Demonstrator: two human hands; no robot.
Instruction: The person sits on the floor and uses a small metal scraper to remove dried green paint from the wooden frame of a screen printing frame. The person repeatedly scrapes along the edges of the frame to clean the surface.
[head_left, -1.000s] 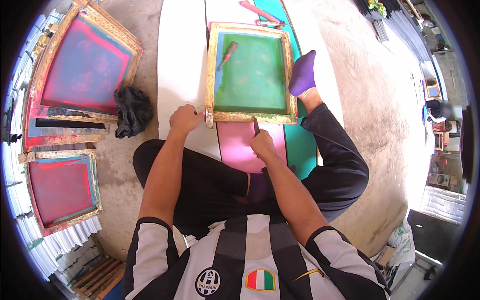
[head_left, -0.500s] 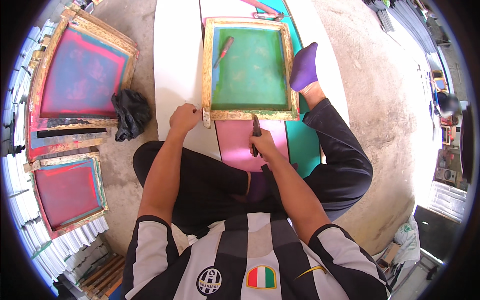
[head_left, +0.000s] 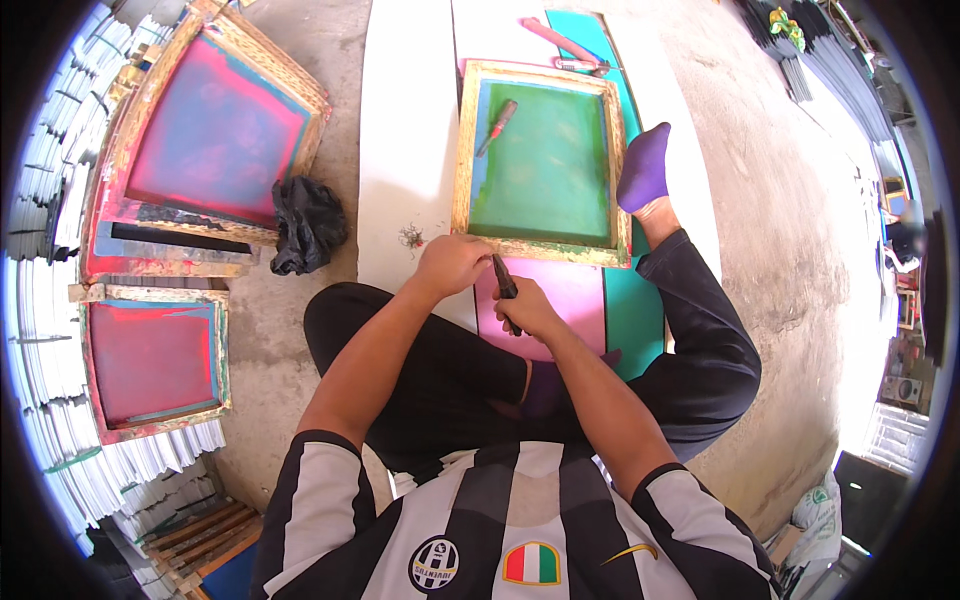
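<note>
A wood-framed printing screen with green mesh lies flat before me. My right hand grips a pair of dark-handled pliers, whose jaws point at the near edge of the frame. My left hand is closed in a pinch at the near left corner, its fingertips at the jaws; anything between them is too small to make out. A screwdriver with a red and dark handle rests on the mesh. Small thin scraps, perhaps staples, lie in a pile left of the frame.
White, pink and teal boards lie under the screen. Past its far edge are a cutter-like tool and a pink strip. More screens lie at left, with a black plastic bag beside them. My purple-socked foot touches the frame's right side.
My left hand has moved right, from beside the frame's corner to the pliers' jaws, uncovering the scraps. The whole view has shifted, so the screen appears farther right and lower.
</note>
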